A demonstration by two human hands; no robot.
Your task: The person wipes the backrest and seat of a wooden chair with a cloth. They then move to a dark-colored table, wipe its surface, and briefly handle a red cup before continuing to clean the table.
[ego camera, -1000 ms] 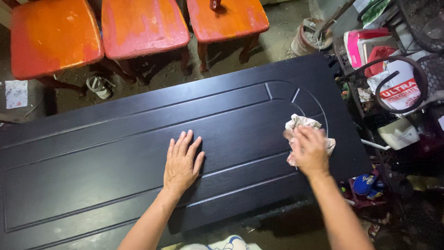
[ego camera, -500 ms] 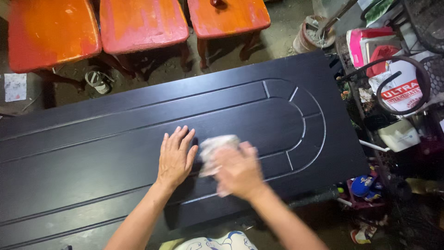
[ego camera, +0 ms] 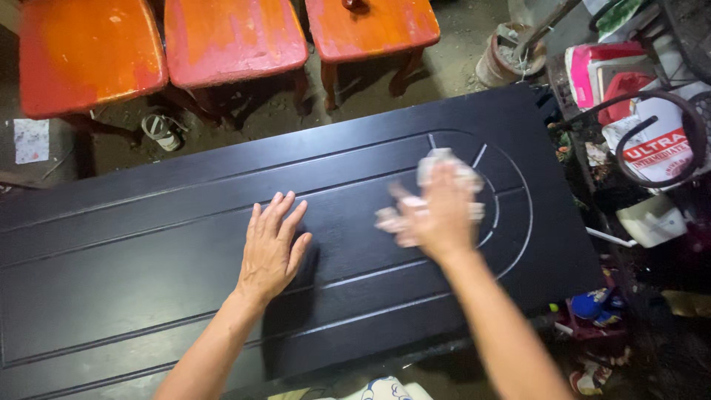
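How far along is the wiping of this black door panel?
In hand: the right hand, blurred, presses a pale rag on the black door panel near its arched grooves; the left hand lies flat on it. No wiped or unwiped areas can be told apart.

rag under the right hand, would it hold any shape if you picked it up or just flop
The rag would probably flop: it lies crumpled in soft folds under the right hand. It looks thin and likely light for its size. Pushed, it probably slides easily, since the black door panel looks smooth; the left hand lies flat on that panel.
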